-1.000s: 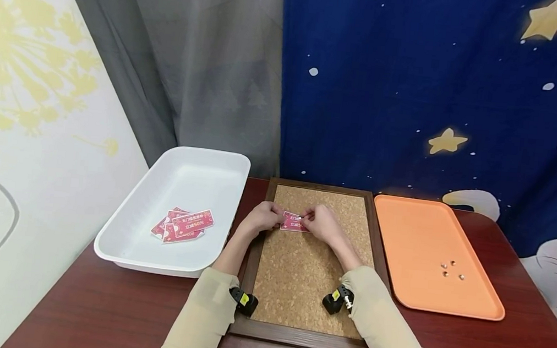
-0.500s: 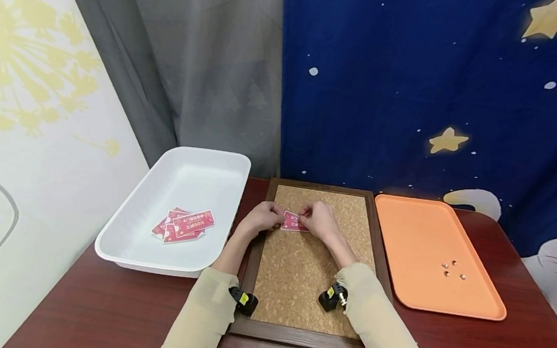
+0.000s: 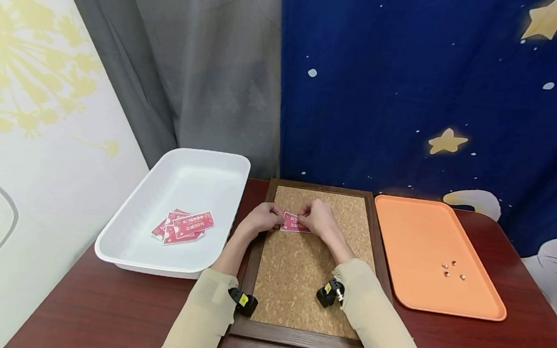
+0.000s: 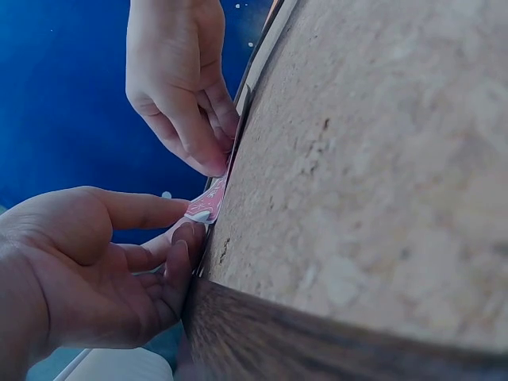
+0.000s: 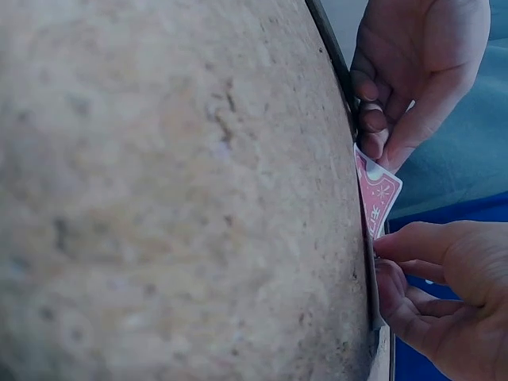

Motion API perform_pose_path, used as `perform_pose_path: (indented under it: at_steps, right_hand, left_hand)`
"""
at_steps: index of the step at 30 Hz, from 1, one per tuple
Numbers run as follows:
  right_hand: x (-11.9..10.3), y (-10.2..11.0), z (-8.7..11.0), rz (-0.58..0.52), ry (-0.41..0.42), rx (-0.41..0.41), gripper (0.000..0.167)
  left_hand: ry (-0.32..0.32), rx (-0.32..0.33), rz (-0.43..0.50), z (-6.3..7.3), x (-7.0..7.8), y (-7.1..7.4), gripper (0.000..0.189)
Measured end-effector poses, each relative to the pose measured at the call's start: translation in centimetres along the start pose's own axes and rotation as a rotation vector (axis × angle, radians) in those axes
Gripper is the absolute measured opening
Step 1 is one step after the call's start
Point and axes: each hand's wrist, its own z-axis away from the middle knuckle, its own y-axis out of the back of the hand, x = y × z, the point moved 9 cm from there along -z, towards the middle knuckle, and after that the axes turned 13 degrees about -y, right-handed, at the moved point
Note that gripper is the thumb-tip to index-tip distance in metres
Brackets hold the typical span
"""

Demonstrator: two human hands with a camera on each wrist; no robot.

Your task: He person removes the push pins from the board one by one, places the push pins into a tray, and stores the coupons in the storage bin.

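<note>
A red paper coupon lies on the upper part of the framed corkboard. My left hand pinches its left edge between thumb and fingers, as the coupon also shows in the left wrist view. My right hand is bent over the coupon's upper right part and covers that corner. In the right wrist view, the right hand's thumb and index finger meet on a tiny thumbtack at the coupon's face, mostly hidden by the fingertips.
To the left stands a white plastic bin with several red coupons piled in it. An orange tray lies to the right, carrying several small thumbtacks. Curtains hang behind the dark red table.
My right hand has shifted slightly left over the coupon, its forearm moving inward too. The left hand keeps its place at the left edge.
</note>
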Motion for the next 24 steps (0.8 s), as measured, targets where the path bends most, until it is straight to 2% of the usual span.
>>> perform_pose_path:
  at_steps: [4, 11, 24]
  right_hand:
    - [-0.1, 0.14, -0.08, 0.004, 0.005, 0.0, 0.003]
    - [0.03, -0.08, -0.29, 0.007, -0.035, -0.02, 0.002]
    - [0.06, -0.45, -0.44, 0.014, -0.058, -0.033, 0.01]
  left_hand:
    - [-0.009, 0.004, -0.002, -0.03, -0.02, 0.01, 0.005]
    - [-0.004, 0.01, 0.006, -0.02, -0.25, 0.0, 0.005]
    - [0.014, -0.001, -0.015, 0.1, -0.35, 0.0, 0.012]
